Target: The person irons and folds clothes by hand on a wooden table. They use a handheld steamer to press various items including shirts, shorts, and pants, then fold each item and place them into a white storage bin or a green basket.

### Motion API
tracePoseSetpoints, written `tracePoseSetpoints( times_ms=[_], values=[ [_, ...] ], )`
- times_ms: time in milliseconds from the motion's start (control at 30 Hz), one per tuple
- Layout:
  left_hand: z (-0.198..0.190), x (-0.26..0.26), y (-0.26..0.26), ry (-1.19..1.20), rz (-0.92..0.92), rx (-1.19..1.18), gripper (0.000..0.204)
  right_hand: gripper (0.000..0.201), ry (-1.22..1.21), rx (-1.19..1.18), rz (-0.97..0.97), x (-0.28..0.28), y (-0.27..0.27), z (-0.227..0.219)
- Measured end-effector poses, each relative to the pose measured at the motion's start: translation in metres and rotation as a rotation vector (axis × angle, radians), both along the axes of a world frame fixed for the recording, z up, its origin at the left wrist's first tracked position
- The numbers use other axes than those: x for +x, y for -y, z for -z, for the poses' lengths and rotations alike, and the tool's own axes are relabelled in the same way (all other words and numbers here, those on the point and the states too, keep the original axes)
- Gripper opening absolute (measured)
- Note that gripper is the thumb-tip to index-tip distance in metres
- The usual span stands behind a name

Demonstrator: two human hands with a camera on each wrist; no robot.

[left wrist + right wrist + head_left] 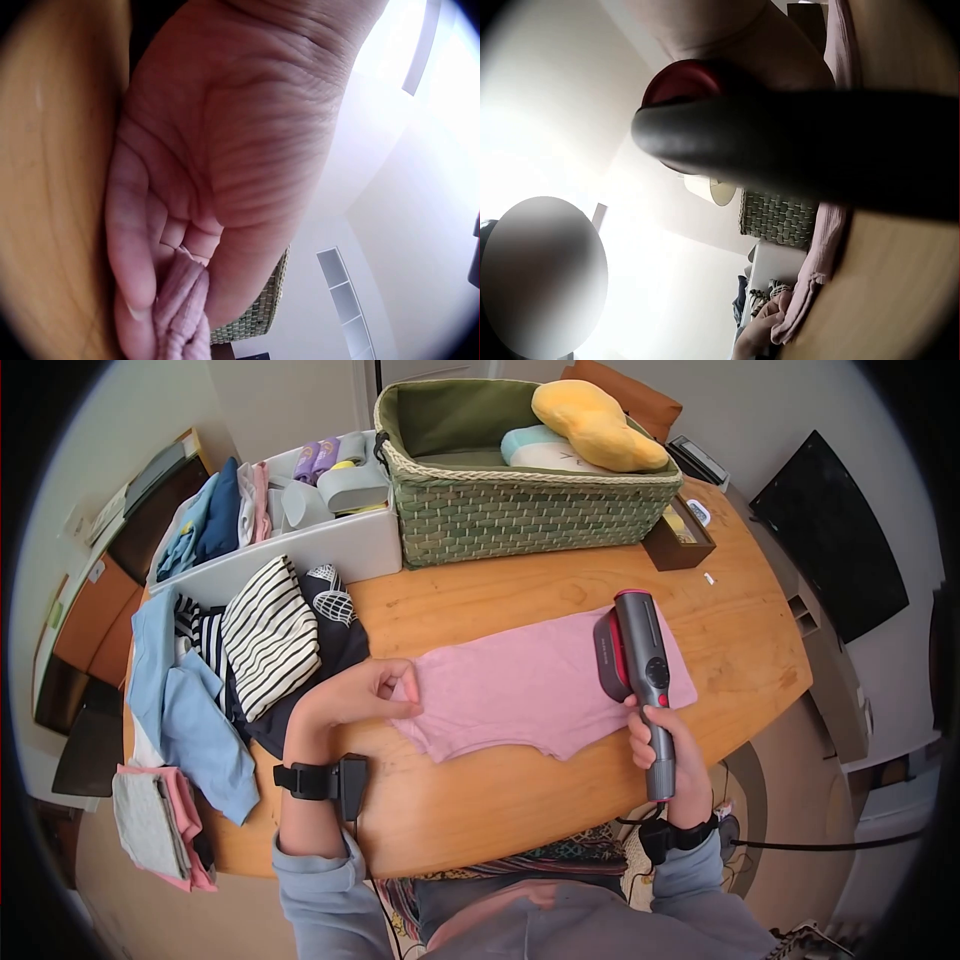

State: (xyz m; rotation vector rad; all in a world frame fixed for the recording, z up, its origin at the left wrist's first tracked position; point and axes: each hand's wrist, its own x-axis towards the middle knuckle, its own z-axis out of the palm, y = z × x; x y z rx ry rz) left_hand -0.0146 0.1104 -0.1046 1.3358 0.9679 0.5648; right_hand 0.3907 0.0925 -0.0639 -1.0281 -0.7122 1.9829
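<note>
A pink garment [520, 680] lies spread on the wooden table. The left hand [362, 692] pinches its left edge; in the left wrist view the bunched pink cloth [184, 311] sits between the thumb and fingers of that hand [217, 157]. The right hand [672, 752] grips the handle of a grey and red handheld steamer [640, 650], whose head is over the garment's right part. Whether the head touches the cloth cannot be told. In the right wrist view a dark cord [795, 142] and the steamer's red end [682, 81] cover much of the picture.
Striped and dark clothes [272, 635] and light blue clothes [200, 710] lie on the left, with a folded grey and pink stack [155, 825] at the table's edge. Behind stand a white bin [370, 545], a green woven basket [520, 520] with plush toys, and a small brown box [685, 552].
</note>
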Motion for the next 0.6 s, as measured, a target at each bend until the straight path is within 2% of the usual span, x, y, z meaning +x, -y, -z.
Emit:
tracePoseSetpoints(
  times_ms=[200, 600],
  values=[
    [-0.001, 0.000, 0.000, 0.018, -0.004, -0.021, 0.011, 0.028, 0.054, -0.005, 0.136, 0.029, -0.002, -0.001],
    [0.000, 0.000, 0.000, 0.053, -0.002, -0.032, 0.011, 0.027, 0.077, 0.037, 0.236, 0.073, -0.012, 0.001]
  ],
)
